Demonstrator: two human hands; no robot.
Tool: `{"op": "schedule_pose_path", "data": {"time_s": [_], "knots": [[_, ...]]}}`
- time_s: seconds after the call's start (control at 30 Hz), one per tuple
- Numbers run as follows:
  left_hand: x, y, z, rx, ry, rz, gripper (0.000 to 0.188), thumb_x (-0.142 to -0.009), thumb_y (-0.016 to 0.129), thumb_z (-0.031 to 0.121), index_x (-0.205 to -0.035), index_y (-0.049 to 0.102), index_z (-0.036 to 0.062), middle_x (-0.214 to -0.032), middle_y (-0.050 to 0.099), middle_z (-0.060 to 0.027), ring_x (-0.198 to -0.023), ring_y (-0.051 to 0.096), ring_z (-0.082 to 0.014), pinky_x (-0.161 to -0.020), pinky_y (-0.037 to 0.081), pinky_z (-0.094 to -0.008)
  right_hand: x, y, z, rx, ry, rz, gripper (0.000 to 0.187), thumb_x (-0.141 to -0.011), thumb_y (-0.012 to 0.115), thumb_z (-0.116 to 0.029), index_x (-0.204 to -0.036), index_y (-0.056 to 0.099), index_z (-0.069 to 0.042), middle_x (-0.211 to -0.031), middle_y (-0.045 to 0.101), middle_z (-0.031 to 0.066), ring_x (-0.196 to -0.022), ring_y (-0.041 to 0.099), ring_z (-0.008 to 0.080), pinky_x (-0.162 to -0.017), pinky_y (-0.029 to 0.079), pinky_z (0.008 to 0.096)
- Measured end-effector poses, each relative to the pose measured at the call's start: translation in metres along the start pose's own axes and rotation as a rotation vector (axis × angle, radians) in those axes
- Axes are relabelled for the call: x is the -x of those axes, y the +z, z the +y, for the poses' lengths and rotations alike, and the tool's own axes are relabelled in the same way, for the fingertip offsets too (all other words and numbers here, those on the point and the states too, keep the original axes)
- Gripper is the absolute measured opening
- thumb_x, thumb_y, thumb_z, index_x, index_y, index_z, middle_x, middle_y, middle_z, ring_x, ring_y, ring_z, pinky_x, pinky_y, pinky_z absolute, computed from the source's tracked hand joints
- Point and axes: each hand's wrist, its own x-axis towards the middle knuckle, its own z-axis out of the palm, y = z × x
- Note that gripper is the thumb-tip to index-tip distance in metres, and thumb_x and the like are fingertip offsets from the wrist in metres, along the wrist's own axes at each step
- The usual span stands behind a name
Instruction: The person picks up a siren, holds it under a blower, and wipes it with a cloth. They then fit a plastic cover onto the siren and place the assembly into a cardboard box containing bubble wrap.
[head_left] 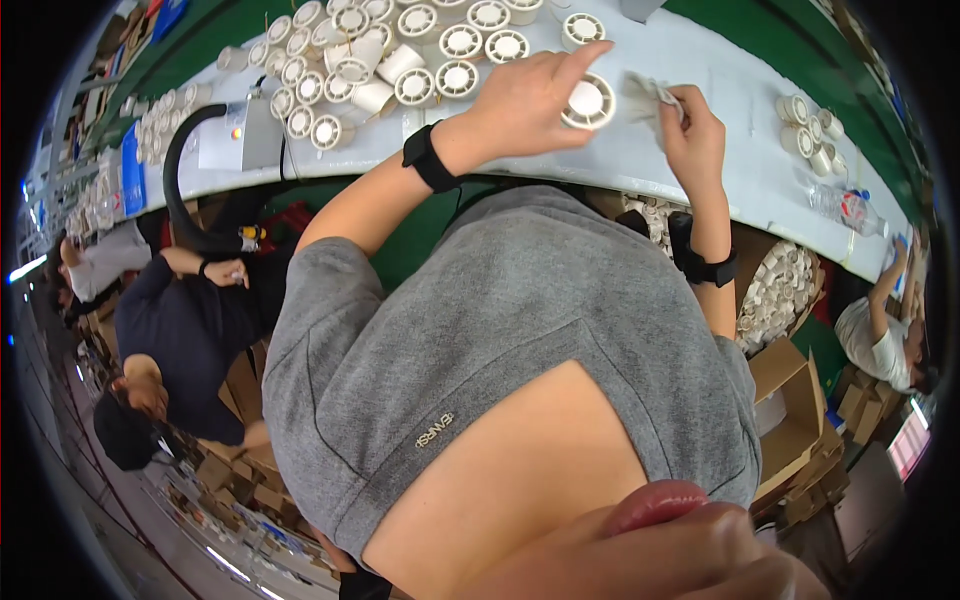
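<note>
My left hand (525, 105) grips a white round plastic cap (589, 101) with a ring of slots, its index finger stretched out past the cap. A crumpled pale cloth (650, 95), blurred by motion, is pinched in my right hand (695, 137), a little to the right of the cap. Just beyond my left fingertip another slotted white cap (583, 29) stands on the pale table (715, 60). Many more of the same white caps (457, 78) lie in a loose pile to the left of my left hand.
A light box-shaped device (240, 135) with a thick black hose stands at left. Clear bottles (858, 210) and a small group of white parts (808, 135) are at right. Below the table edge sits a carton of white parts (778, 290). A co-worker (190, 330) sits at left.
</note>
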Motion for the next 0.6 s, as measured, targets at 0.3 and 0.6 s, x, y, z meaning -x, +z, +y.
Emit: {"op": "schedule_pose_path", "data": {"time_s": [0.3,0.6], "knots": [[-0.034,0.069,-0.101,-0.318,-0.033,0.005,0.063,-0.063,0.063,0.026,-0.116,0.038,0.0042,-0.085,0.057,-0.0138,-0.08,0.053,-0.0302,-0.069,0.042,-0.0381,0.039,0.007,0.106,-0.046,0.309,0.39,0.016,-0.076,0.054,-0.018,-0.083,0.055,-0.004,-0.058,0.054,0.0139,-0.05,0.053,0.0244,-0.046,0.04,0.0309],[-0.049,0.095,-0.116,-0.117,-0.095,0.246,0.063,-0.065,0.067,0.024,-0.113,0.039,-0.0064,-0.094,0.054,-0.0225,-0.09,0.05,-0.0369,-0.08,0.039,-0.0402,0.01,-0.002,0.142,0.303,0.316,0.207,0.044,-0.074,0.056,-0.032,-0.111,0.046,-0.011,-0.084,0.057,0.012,-0.069,0.056,0.0264,-0.064,0.045,0.0357]]}}
